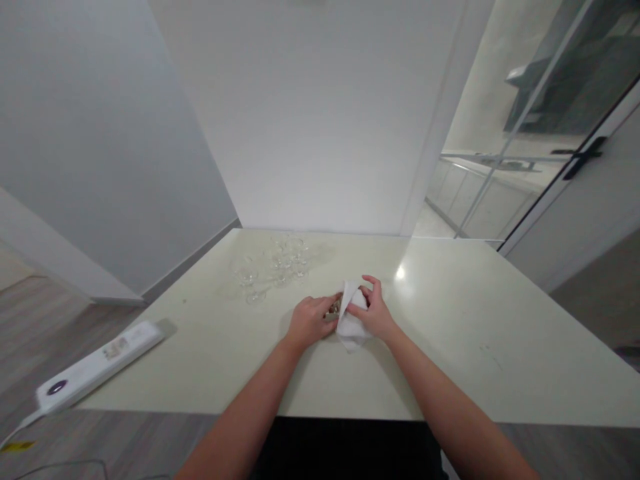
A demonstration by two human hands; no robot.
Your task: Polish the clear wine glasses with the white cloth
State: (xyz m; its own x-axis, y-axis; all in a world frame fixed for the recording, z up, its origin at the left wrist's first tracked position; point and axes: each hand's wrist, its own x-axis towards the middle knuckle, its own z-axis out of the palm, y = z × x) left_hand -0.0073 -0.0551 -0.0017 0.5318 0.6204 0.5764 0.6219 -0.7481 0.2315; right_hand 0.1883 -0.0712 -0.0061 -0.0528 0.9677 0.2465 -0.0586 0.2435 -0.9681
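Observation:
My left hand is closed round a small shiny glass just above the table. Most of that glass is hidden by my fingers and a white cloth. The cloth is bunched over the glass's right side, and one corner hangs down. My right hand pinches the cloth against the glass, with the index finger raised and bent. Several clear stemmed glasses are grouped toward the back left. Nearer to me, another clear glass stands apart from the group.
All this is on a pale, glossy table. A white power strip lies across its front left edge, its cable running off to the floor. A white wall rises behind the table, and a door with a black handle is at right.

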